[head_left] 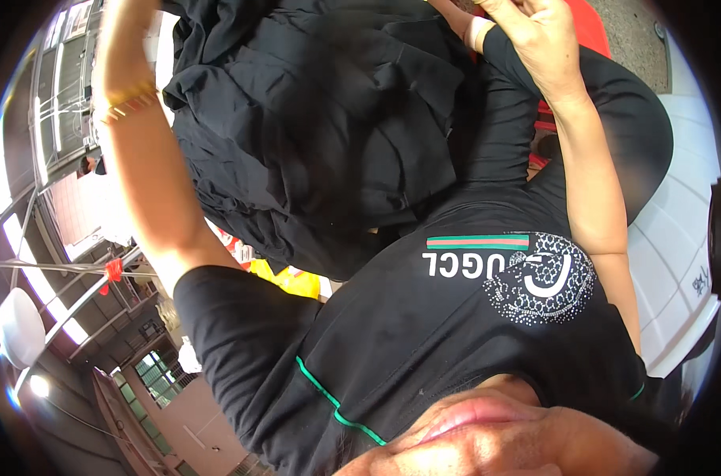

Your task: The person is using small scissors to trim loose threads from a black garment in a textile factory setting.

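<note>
- Head view: cloth, black, heaped over the lap between both arms, on the far side of the shirt.
- Left hand at far left, just beside the cloth, blurred and cut off by the upper edge; fingers out of view, cannot tell released from grasping.
- Right hand at far right, beyond the cloth's right side, above the trousers; fingers bent, thumb drawn inward, tips cut off; cannot tell clenched from grasping.
- For handling the cloth, probably best: spread the pull evenly between both hands, with light tension, never from one corner alone.
- Likely helpful: free trapped folds before pulling, and bear the bulk on the lap against sliding.
- Also advisable: mind the edges closely, black on black, easy to confuse with shirt or trousers.
- Cloth matte, seemingly soft and thin, deeply folded and finely creased.
- Shirt smooth, with green piping and a dotted round print.
- Left of the shirt, glossy yellow plastic; far right, smooth red plastic; right, a grooved white panel.
</note>
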A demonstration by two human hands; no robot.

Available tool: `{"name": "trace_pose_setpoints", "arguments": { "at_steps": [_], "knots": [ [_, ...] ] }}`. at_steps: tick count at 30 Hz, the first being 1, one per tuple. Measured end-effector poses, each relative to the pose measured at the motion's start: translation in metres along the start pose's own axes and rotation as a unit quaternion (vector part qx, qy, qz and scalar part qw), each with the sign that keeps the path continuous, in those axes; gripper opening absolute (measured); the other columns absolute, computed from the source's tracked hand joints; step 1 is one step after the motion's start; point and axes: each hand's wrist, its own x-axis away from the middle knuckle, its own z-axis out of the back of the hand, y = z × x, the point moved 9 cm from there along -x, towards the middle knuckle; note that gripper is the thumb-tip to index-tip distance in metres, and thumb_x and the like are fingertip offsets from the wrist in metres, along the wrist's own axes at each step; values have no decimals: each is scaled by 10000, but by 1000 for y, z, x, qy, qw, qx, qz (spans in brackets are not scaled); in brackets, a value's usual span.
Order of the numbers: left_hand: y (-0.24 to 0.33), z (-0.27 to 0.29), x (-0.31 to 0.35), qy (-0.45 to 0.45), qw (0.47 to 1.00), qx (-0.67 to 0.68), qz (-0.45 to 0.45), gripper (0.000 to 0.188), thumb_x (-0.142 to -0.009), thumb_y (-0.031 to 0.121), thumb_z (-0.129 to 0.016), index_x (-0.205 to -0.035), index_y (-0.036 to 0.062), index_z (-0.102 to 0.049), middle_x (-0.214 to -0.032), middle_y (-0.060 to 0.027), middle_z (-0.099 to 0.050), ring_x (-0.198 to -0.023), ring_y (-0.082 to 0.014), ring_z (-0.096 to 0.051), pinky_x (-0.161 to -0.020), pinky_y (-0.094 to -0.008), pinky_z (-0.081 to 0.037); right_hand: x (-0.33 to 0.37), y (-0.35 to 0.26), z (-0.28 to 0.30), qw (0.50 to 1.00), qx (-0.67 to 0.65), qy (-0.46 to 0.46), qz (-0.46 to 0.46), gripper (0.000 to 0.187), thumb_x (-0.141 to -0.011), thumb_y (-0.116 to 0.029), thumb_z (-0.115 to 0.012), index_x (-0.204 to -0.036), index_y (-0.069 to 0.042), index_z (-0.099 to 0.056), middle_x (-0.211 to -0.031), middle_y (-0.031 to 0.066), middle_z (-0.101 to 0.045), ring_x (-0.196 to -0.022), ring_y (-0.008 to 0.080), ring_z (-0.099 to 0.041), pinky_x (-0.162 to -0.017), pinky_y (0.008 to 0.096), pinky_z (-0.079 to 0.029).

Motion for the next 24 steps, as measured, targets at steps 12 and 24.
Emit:
{"name": "trace_pose_setpoints", "arguments": {
  "at_steps": [12,24],
  "knots": [
    [-27,-118,162,-247,931,-180,-197,112,-932,91,-685,-984,-8,-688,-1004,-137,-675,-935,-332,-679,-808,-370,-535,24,66,-39,956,212,-195,-58,373,-827,-313,-855,-1025,-21,-734,-823,40,-678,-752,120,-626,-757,262,-494],
    [-14,-142,153,-276,918,-172,-225,301,-1042,262,-601,-1176,15,-707,-1192,-159,-694,-1167,-308,-629,-1043,-366,-458,100,-19,-114,914,-88,-396,-26,204,-841,-83,-840,-874,-20,-649,-748,-19,-599,-675,34,-546,-594,224,-446]
  ]
}}
